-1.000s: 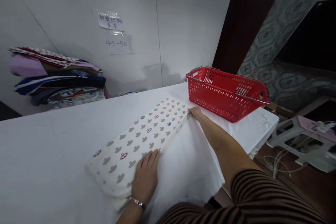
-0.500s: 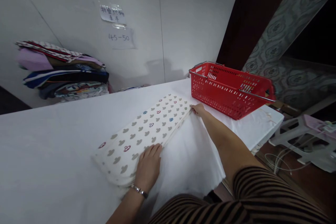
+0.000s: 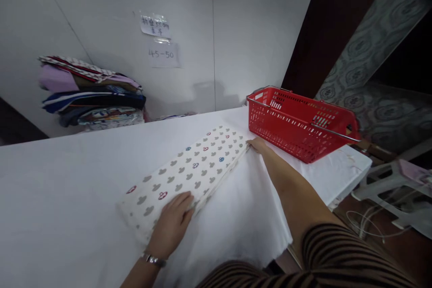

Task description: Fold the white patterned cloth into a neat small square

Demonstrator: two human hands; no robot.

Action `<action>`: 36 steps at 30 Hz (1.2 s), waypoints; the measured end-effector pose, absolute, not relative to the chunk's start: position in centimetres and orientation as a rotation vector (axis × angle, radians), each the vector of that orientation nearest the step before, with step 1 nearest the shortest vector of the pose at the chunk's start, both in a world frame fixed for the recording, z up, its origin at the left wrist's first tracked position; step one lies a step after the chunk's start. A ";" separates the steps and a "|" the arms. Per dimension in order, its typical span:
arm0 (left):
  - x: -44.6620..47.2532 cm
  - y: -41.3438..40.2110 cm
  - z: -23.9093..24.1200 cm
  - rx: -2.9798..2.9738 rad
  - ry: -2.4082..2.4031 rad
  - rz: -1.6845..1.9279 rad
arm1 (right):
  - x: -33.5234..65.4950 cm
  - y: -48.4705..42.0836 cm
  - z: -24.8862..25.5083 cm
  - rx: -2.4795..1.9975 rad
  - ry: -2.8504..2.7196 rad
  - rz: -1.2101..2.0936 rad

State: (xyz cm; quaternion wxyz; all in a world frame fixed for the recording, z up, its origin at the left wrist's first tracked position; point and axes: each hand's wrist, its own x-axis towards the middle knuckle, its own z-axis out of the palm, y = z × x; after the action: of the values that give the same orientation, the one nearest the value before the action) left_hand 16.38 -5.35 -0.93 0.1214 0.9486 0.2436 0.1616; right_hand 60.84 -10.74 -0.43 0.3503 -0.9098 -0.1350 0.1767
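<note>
A long folded white cloth (image 3: 207, 159) printed with grey, red and blue mouse-head shapes lies slantwise on the white-covered table (image 3: 77, 193). My left hand (image 3: 173, 222), with a metal bracelet at the wrist, rests flat on the near part of the cloth, its fingers stretched out. At the far right corner, my right hand (image 3: 258, 145) is closed on the edge of the cloth. The tips of its fingers are partly hidden.
A red plastic basket (image 3: 286, 130) with metal handles stands at the table's right end. A stack of folded fabrics (image 3: 96, 94) sits at the back left by the wall. A white plastic stool (image 3: 388, 193) and loose cables are on the floor at right.
My left hand has slid left and a little nearer along the cloth. My right hand has stayed at the corner. The whole view has shifted slightly.
</note>
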 end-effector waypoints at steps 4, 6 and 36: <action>14.7 -4.8 -2.1 2.810 0.824 0.544 | 61.5 -10.7 -0.3 -2.440 -0.448 0.405; 14.3 -5.0 -2.6 2.836 0.828 0.539 | 61.6 -10.5 -0.3 -2.455 -0.479 0.398; 14.4 0.3 0.7 2.595 1.595 0.277 | 47.3 -4.7 -0.2 -2.106 -1.836 0.075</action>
State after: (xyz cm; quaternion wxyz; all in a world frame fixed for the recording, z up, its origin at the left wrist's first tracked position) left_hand 14.38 0.29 0.67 0.0416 0.8477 0.5211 0.0905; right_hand 47.29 -4.71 -0.16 0.1726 -0.7422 -0.6471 0.0264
